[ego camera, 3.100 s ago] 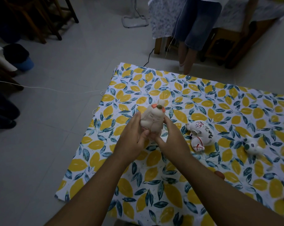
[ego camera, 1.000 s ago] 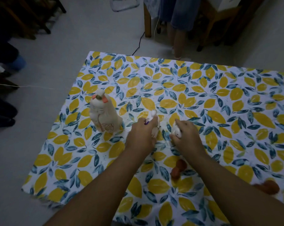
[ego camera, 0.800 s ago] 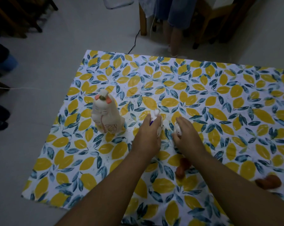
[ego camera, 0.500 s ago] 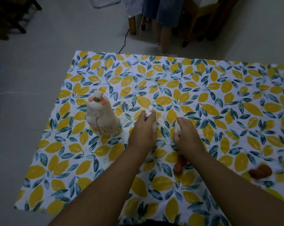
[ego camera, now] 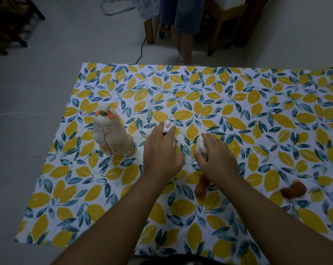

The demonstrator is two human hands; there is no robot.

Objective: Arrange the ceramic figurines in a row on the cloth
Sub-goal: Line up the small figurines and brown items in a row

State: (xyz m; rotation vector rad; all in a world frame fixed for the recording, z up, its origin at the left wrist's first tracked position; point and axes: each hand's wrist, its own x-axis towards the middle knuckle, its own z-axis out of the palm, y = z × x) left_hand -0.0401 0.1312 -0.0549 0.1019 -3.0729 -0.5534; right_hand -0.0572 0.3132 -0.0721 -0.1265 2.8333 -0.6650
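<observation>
Standing upright on the cloth (ego camera: 238, 96), the tall figurine (ego camera: 110, 135) anchors the row; right of it, the left hand (ego camera: 162, 152) clasps a small white figurine (ego camera: 168, 123); further right, the right hand (ego camera: 216, 155) clasps another (ego camera: 201, 145); judged step: seating both; next, release, then fetch the brown figurines (ego camera: 293, 190).

We see a thin matt cotton-like cloth (ego camera: 238, 104) printed with yellow leaves, lying on a smooth pale tiled floor (ego camera: 66, 44). The tall white figurine (ego camera: 110, 136) looks like smooth ceramic with a soft sheen; two small brown figurines (ego camera: 293, 190) look matt, like clay.
</observation>
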